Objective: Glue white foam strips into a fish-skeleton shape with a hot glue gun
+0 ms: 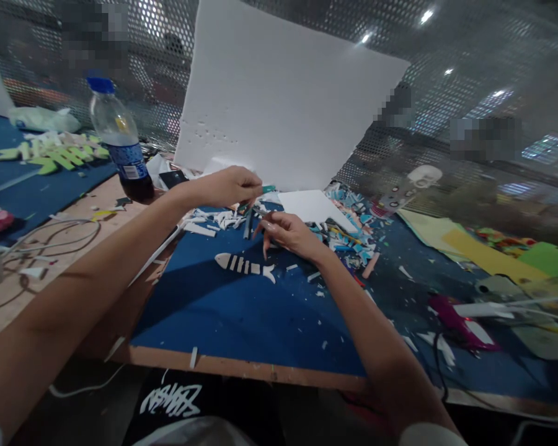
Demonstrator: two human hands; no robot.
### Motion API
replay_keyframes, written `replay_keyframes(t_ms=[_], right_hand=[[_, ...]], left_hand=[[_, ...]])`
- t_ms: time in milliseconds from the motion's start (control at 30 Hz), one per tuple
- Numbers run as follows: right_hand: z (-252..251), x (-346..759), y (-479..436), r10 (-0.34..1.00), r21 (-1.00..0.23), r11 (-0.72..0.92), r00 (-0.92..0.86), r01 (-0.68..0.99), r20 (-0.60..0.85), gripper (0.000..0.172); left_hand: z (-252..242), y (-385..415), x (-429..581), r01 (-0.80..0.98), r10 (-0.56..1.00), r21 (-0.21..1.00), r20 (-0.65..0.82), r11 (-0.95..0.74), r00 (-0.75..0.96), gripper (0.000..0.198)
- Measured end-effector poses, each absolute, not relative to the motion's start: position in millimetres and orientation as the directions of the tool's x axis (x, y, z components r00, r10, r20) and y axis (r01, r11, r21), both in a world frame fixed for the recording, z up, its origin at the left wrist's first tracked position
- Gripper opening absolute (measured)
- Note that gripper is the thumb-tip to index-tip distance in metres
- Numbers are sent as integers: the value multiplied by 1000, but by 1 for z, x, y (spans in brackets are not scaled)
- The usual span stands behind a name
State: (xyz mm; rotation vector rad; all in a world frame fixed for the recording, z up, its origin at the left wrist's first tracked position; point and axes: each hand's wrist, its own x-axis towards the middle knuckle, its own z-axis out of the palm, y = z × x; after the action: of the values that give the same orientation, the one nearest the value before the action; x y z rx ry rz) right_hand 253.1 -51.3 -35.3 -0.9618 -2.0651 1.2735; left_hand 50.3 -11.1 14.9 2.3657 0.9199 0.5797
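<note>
Blue worktop (242, 319) bears a fish (254, 269), left hand (235, 186) at its twelve o'clock seemingly pinching a green bit (268, 189), right hand (291, 234) at two, grip unclear: likely fine handling, next needing steadiness.

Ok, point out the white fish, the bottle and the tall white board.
White fish (240, 265): head view, on a middle strip of its body.
Bottle (126, 156): head view, on its blue label.
Tall white board (283, 93): head view, middle of its broad face.
</note>
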Motion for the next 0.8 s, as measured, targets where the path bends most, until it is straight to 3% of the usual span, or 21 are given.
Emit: replay_keyframes(t_ms=[100,233,367,467,600,800], right_hand=[[-33,251,-53,799,-906,312,-595,286,87,36],[-34,250,-53,791,-918,306,-604,252,98,45],[-38,251,-51,782,-977,194,-615,88,100,45],[-37,252,-50,784,-993,87,-609,-76,115,43],[-34,254,-49,822,-986,16,-560,-166,107,46],[-39,253,-45,902,-986,70,-413,-152,128,42]], left_hand=[[11,-11,54,454,729,641,252,-619,637,34],[3,-9,61,378,718,698,282,-608,636,35],[-7,-2,66,239,725,788,340,-567,599,32],[-14,1,68,141,751,883,285,-447,595,30],[-18,-3,69,42,666,947,192,-318,721,35],[-17,-8,71,81,609,925,177,-372,773,28]])
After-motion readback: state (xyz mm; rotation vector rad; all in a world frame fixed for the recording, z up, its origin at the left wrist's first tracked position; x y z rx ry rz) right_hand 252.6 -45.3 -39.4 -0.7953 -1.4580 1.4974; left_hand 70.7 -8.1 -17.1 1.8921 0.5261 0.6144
